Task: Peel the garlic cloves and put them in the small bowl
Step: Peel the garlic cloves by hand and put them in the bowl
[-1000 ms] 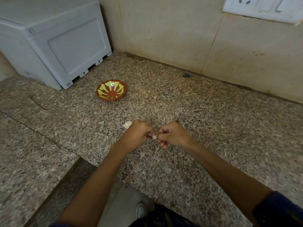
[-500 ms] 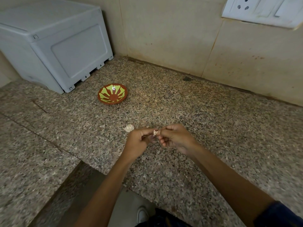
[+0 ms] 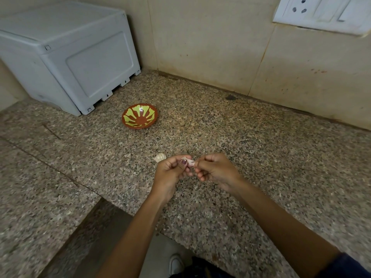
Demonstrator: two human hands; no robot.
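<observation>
Both hands meet over the speckled granite counter [image 3: 251, 157]. My left hand [image 3: 170, 173] pinches a pale pinkish garlic clove [image 3: 188, 162] between thumb and fingers. My right hand [image 3: 215, 170] pinches the clove's other end, its fingers curled at the loose skin. A whitish garlic bulb [image 3: 160, 157] lies on the counter just left of my left hand. The small bowl [image 3: 140, 115], brown with a yellow-green leaf pattern, stands farther back on the left, and I see nothing in it.
A grey plastic box-shaped appliance [image 3: 66, 57] sits in the back left corner, close behind the bowl. Tiled wall runs along the back, with a white socket panel [image 3: 321, 13] at upper right. The counter's front edge steps inward below my left forearm.
The hands stay together on the clove. A strip of pale skin now shows more plainly between the fingertips. The view has shifted slightly.
</observation>
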